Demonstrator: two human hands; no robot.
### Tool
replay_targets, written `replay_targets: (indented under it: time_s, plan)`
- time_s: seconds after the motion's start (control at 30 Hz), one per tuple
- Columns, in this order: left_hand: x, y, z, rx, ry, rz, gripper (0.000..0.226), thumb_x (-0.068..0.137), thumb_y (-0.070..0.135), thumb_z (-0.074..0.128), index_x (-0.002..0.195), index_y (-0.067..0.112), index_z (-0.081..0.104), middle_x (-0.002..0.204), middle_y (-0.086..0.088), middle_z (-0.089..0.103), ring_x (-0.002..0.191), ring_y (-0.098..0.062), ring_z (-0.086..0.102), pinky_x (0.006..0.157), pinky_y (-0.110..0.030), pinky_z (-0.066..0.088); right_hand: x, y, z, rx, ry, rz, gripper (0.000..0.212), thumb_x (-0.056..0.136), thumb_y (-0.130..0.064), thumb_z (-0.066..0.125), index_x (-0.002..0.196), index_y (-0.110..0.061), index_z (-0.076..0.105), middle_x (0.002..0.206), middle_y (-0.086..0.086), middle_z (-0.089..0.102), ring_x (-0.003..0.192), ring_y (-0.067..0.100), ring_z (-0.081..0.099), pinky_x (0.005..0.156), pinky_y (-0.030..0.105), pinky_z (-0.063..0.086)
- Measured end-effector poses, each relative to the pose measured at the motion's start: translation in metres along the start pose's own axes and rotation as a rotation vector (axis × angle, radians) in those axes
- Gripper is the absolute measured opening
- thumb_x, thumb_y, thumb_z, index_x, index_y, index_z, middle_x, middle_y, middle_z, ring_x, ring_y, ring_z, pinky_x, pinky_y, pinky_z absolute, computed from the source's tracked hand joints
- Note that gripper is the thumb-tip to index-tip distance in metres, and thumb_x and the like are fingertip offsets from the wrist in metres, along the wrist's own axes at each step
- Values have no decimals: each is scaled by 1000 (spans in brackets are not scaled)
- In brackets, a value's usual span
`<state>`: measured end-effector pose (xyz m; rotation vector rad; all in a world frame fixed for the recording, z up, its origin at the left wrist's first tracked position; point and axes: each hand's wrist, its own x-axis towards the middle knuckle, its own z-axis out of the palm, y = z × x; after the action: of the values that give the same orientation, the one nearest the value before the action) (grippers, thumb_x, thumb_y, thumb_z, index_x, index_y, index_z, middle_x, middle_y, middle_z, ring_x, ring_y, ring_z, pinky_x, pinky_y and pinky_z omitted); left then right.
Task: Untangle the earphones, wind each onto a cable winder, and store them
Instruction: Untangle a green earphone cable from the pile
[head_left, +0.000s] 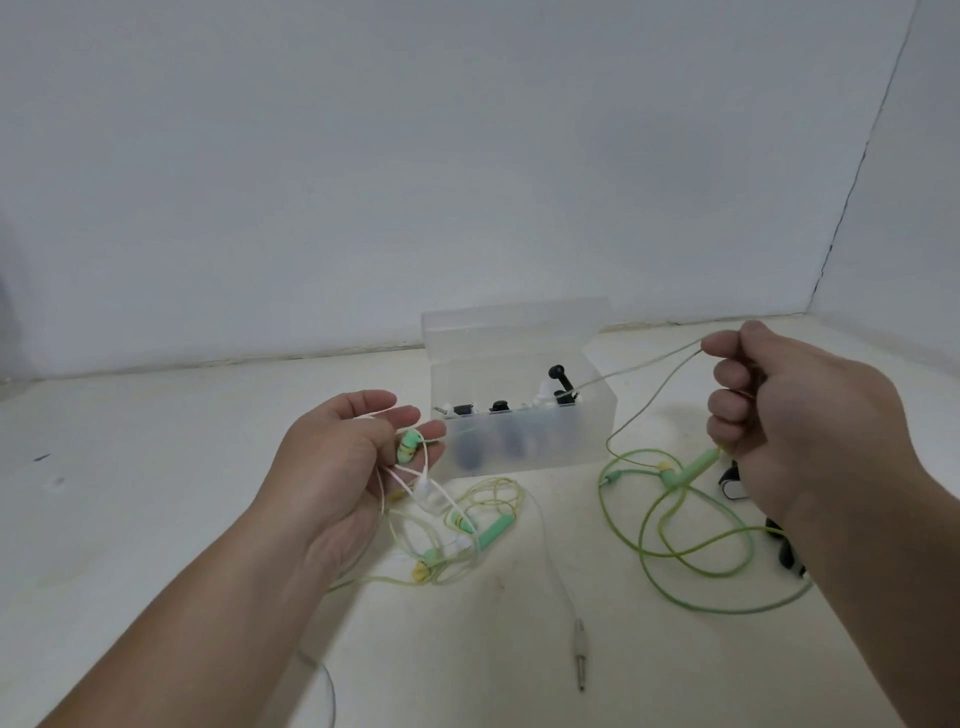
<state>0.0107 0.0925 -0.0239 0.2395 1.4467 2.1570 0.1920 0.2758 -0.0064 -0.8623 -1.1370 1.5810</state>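
Head view: the thin green wired earphones (693, 470) want drawing out slowly with some slack, so their loops on the pale surface (156, 493) slide free rather than knot. Right hand (810, 415) is raised, fingers curled tight round their cable — left hand (337, 467) lies palm up, fingers loose, cradling a mint-green earbud (409, 447).

The storage box (519, 447) near the worktop's back edge is frosted, translucent plastic, smooth and softly matt. The green cable (696, 571) looks like glossy, half-clear rubbery plastic, its inline remote (696, 467) is opaque mint plastic, and the jack plug (580, 654) toward the front edge is dull grey metal. The worktop (156, 467) is off-white, matt and faintly scuffed.
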Motion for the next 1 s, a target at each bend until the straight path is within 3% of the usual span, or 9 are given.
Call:
replay_targets:
  time_s: [0.23, 0.43, 0.57, 0.7, 0.77, 0.83, 0.87, 0.93, 1.0]
  plan:
    - [3, 6, -4, -59, 18, -63, 36, 81, -25, 38, 94, 1, 60, 94, -16, 62, 64, -20, 69, 52, -25, 59, 6, -2, -5, 53, 87, -7, 31, 101, -29, 49, 77, -15, 65, 51, -8, 40, 36, 9, 31, 35, 17, 26]
    - [9, 1, -11, 524, 142, 244, 30, 79, -10, 41, 73, 9, 63, 75, -9, 60, 55, -22, 45, 44, -22, 30, 4, -7, -5, 53, -31, 19, 27, 98, -27, 55, 78, -13, 66, 52, -6, 33, 40, 10, 22, 34, 20, 18]
    - [4, 1, -11, 837, 186, 455, 22, 77, -1, 53, 65, 14, 64, 49, 10, 54, 35, -7, 40, 47, -23, 30, -1, -15, -7, -142, -193, -16, 26, 97, -24, 58, 79, -8, 69, 53, -3, 33, 44, 12, 22, 36, 21, 17]
    - [-4, -6, -9, 1141, 4, 611, 20, 75, 17, 59, 84, 32, 68, 93, 13, 60, 68, -13, 57, 61, -22, 37, -17, -25, -8, -534, -528, -60, 16, 91, -6, 59, 85, -1, 73, 53, -2, 36, 49, 14, 26, 41, 22, 22]
    - [-9, -11, -6, 1194, -107, 744, 34, 68, 25, 53, 98, 32, 69, 108, 18, 57, 70, -3, 52, 71, -13, 35, -20, -27, -11, -665, -650, -89, 25, 93, -1, 54, 83, -9, 76, 50, -3, 37, 47, 13, 29, 41, 20, 25]
    - [-16, -12, -2, 1170, -216, 852, 41, 72, 29, 56, 112, 30, 67, 116, 22, 58, 71, 11, 55, 79, -3, 34, -21, -25, -12, -857, -674, -195, 26, 95, -8, 56, 82, -19, 76, 47, -7, 40, 44, 12, 33, 42, 20, 28]
    - [-19, -13, -2, 1146, -265, 886, 45, 76, 36, 58, 120, 31, 64, 121, 24, 58, 82, 18, 56, 84, 0, 33, -22, -20, -7, -943, -696, -259, 24, 95, -13, 57, 83, -21, 76, 46, -10, 43, 42, 11, 35, 42, 20, 30]
    - [-28, -22, 8, 1070, -376, 841, 64, 74, 55, 60, 135, 40, 52, 128, 31, 57, 111, 17, 52, 95, -5, 35, -26, -12, -2, -1038, -793, -340, 21, 96, -19, 58, 86, -24, 76, 54, -10, 59, 44, 14, 48, 46, 26, 42]
    - [-37, -30, 23, 1017, -510, 647, 82, 65, 61, 68, 141, 53, 38, 132, 38, 52, 124, 12, 48, 101, -17, 38, -30, -3, 4, -1053, -928, -377, 19, 96, -20, 58, 89, -22, 76, 60, -9, 64, 51, 13, 55, 54, 27, 46]
